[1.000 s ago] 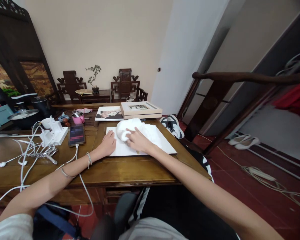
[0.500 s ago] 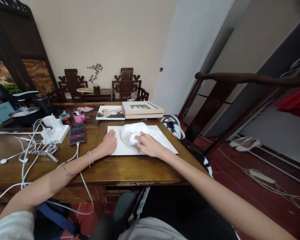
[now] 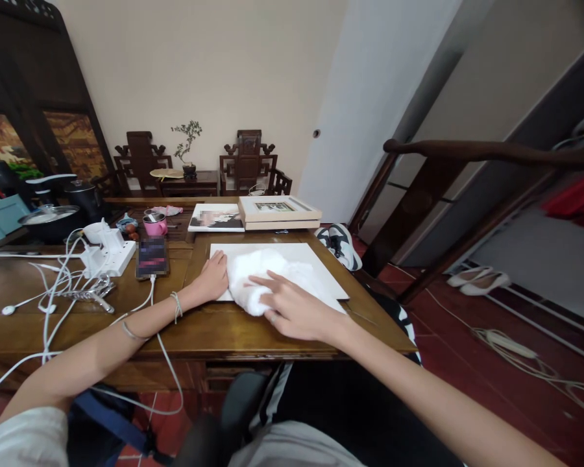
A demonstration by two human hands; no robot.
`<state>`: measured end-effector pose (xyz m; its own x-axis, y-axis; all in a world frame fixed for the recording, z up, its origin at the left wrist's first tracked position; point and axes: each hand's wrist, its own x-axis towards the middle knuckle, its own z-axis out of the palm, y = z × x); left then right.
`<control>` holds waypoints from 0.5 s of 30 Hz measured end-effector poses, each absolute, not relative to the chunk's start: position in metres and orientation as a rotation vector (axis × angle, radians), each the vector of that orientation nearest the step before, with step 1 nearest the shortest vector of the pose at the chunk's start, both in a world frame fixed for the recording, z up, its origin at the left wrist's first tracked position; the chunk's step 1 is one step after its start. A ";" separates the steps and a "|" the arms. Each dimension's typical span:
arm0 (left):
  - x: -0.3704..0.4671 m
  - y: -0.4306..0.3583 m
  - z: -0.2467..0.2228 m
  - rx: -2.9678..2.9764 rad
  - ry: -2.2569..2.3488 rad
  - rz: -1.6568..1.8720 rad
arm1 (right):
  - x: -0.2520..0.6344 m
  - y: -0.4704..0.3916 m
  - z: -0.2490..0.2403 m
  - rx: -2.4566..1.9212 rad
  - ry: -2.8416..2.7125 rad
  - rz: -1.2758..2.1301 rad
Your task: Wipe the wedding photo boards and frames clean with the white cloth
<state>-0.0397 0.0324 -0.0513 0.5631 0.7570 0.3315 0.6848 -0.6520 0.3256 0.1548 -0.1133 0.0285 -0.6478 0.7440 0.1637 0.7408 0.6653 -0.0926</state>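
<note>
A flat white board point(image 3: 316, 254) lies on the wooden table in front of me. Bunched on it is a fluffy white cloth point(image 3: 255, 269), which hangs a little past the board's near edge. My right hand point(image 3: 292, 305) grips the cloth from the right, fingers pressing into it and partly sunk in its folds. At the board's left edge rests my left hand point(image 3: 214, 275), palm down with fingers laid out, holding nothing. The cloth covers much of the board's middle.
Behind the board are stacked frames point(image 3: 279, 217) and a flat picture point(image 3: 216, 218). To the left lie a phone point(image 3: 152, 257) on a cable, a white power strip point(image 3: 114, 258) with tangled cords, and a pink cup point(image 3: 156, 225). A wooden chair point(image 3: 418, 188) stands right.
My right hand has pulled the cloth toward me, from the board's middle to its near edge. My left hand has stayed at the left edge.
</note>
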 end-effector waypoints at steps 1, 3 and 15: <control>-0.039 0.031 -0.050 2.631 1.259 0.643 | 0.160 -0.121 0.030 -1.226 -2.683 0.050; -0.038 0.029 -0.047 2.627 1.304 0.587 | 0.169 -0.126 0.034 -1.328 -2.628 0.086; -0.040 0.028 -0.037 2.494 1.302 0.644 | 0.140 -0.019 0.030 -1.809 -2.344 -0.058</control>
